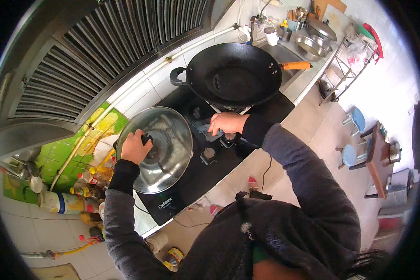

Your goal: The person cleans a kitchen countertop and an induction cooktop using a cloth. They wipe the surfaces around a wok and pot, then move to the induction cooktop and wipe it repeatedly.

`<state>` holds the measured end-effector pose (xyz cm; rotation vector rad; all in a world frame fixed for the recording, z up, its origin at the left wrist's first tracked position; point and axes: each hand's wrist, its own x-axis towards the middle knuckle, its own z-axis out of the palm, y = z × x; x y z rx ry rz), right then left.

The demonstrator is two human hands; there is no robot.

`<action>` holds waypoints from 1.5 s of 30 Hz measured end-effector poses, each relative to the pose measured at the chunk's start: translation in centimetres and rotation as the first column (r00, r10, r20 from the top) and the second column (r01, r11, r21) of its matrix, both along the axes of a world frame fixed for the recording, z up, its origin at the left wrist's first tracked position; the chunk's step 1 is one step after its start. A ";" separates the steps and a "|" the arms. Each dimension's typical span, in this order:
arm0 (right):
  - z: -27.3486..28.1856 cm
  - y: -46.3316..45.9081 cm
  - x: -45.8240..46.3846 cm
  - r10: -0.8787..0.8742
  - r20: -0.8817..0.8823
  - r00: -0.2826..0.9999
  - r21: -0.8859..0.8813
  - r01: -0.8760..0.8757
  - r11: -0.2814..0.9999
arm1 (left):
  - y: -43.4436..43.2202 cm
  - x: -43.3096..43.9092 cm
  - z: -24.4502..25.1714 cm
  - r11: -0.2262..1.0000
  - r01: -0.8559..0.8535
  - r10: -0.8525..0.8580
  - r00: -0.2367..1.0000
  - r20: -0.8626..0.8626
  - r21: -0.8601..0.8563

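My left hand (135, 147) grips the dark knob of a round glass lid (168, 140) with a metal rim, at the left end of a black glass gas cooktop (185, 180). Whatever lies under the lid is hard to make out. Between lid and wok, my right hand (228, 123) has its fingers bent down on a grey-blue cloth (203, 128), which lies on the cooktop. Close by are two control knobs (209, 153). A large black wok (234, 77) rests over the far burner, its wooden handle (295, 65) pointing right.
A slatted range hood (119, 45) overhangs the back left. Several bottles (101, 173) crowd the left end. Past the wok are a sink (292, 75), steel bowls (309, 47) and a utensil holder (293, 25). A wire rack (348, 75) stands farther right.
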<state>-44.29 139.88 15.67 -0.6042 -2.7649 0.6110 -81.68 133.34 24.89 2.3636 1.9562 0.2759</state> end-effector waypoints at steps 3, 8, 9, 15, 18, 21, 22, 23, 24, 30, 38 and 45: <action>-0.7 -0.1 1.4 -0.054 0.116 0.992 -0.073 0.063 0.995 | 0.0 0.0 -0.6 1.000 -0.014 0.014 1.000 -0.005 -0.006; -0.5 -1.5 2.9 -0.201 0.169 0.965 -0.087 0.218 0.972 | 0.1 0.1 -1.0 0.999 -0.031 0.031 0.999 0.010 -0.005; -0.4 -1.9 3.1 -0.185 0.152 0.971 -0.037 0.192 0.981 | 0.1 0.1 -1.0 0.999 -0.036 0.036 0.999 0.018 0.002; 1.1 -4.6 4.7 -0.384 0.257 0.887 -0.012 0.401 0.916 | 0.3 0.2 -1.1 0.999 -0.024 0.022 0.997 0.073 0.028; 2.3 -6.1 6.2 -0.391 0.278 0.877 0.033 0.398 0.917 | 0.0 0.0 -1.2 0.999 -0.022 0.018 0.996 0.091 0.034; 3.3 -6.9 7.4 -0.346 0.512 0.786 0.026 0.388 0.921 | -0.3 0.2 -1.1 0.999 -0.036 0.035 0.996 0.083 0.021; 3.5 -7.0 7.5 -0.322 0.591 0.740 0.036 0.375 0.926 | -0.5 0.4 -1.0 0.999 -0.047 0.046 0.994 0.098 0.010; 3.6 -7.0 7.5 -0.322 0.383 0.866 0.080 0.316 0.945 | -0.8 0.6 -0.7 0.998 -0.056 0.055 0.993 0.109 0.003; 3.6 -7.0 7.4 -0.314 0.203 0.927 0.140 0.290 0.947 | -1.0 0.9 -0.4 0.997 -0.071 0.070 0.991 0.116 0.003; 1.4 -7.0 6.4 -0.278 0.149 0.949 0.312 0.222 0.924 | -5.0 4.7 3.1 0.971 -0.153 0.136 0.985 0.107 0.181; -1.7 -6.7 15.4 -0.159 -0.086 0.983 0.335 0.179 0.925 | -12.5 15.7 6.6 0.950 -0.295 0.227 0.878 0.421 0.102; 0.4 0.1 28.8 -0.651 0.034 0.759 0.204 0.632 0.748 | -15.4 20.6 6.7 0.970 -0.232 0.162 0.839 0.519 0.072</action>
